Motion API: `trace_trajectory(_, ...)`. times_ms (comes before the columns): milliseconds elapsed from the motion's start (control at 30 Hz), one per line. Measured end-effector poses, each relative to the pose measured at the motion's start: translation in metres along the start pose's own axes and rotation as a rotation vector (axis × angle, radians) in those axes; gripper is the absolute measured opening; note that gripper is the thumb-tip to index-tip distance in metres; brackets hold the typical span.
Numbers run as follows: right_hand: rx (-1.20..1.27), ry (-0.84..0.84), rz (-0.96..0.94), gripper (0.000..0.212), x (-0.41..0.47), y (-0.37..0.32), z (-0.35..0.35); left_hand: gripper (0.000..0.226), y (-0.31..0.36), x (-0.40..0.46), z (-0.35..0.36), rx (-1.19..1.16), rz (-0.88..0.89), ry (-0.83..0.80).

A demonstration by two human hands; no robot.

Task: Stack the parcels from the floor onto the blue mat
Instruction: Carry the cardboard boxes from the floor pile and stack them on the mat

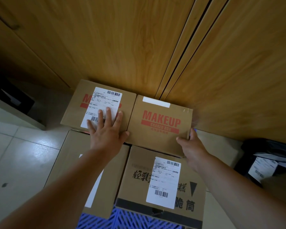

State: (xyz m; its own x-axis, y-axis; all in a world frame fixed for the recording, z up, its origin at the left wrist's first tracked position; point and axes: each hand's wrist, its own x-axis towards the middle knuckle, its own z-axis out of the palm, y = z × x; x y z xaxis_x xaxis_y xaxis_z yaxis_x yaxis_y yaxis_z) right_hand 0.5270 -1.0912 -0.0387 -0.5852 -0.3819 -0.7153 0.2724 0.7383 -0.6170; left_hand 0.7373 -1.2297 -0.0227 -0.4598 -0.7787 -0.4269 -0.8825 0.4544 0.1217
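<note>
We've got our right hand pinching the corner of the MAKEUP box atop the stack, left hand spread flat beside; looks light, stiff cardboard, so grab edges.

Four cardboard parcels, two hands, one blue mat and one black bag.

A single head-worn wide-angle view looks steeply down and forward from just above the stacked cardboard boxes, close enough that both forearms fill the lower frame. It faces the wooden cabinet doors, with tiled floor at left.
</note>
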Motion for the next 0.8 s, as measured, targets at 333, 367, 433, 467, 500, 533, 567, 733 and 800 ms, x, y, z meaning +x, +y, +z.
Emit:
trace_trajectory(333,0.012,-0.022,0.017,0.059,-0.007,-0.001,0.001,0.078,-0.007,-0.003,0.000,0.018,0.040,-0.003)
trace_trajectory(367,-0.008,-0.017,0.014,0.061,-0.008,-0.002,0.001,0.077,-0.007,-0.002,0.000,0.019,0.043,-0.005)
trace_trajectory(433,-0.101,0.013,-0.029,0.070,-0.011,-0.008,0.002,0.074,-0.009,0.000,-0.004,0.012,0.053,0.013)
trace_trajectory(467,-0.189,0.052,-0.084,0.076,-0.014,-0.010,0.003,0.073,-0.013,0.001,-0.008,-0.009,0.049,0.039)
trace_trajectory(500,-0.320,0.110,-0.167,0.082,-0.017,-0.013,0.005,0.073,-0.018,0.003,-0.011,-0.034,0.032,0.071)
trace_trajectory(533,-0.488,0.165,-0.271,0.084,-0.021,-0.016,0.007,0.075,-0.025,0.005,-0.014,-0.052,0.003,0.099)
trace_trajectory(567,-0.666,0.196,-0.385,0.083,-0.024,-0.018,0.011,0.080,-0.033,0.007,-0.017,-0.065,-0.035,0.120)
trace_trajectory(733,-1.175,0.091,-0.637,0.073,-0.024,-0.022,0.045,0.106,-0.073,0.026,-0.025,-0.197,-0.345,0.074)
trace_trajectory(800,-1.280,0.115,-0.643,0.082,-0.018,-0.016,0.056,0.109,-0.082,0.032,-0.023,-0.274,-0.369,0.033)
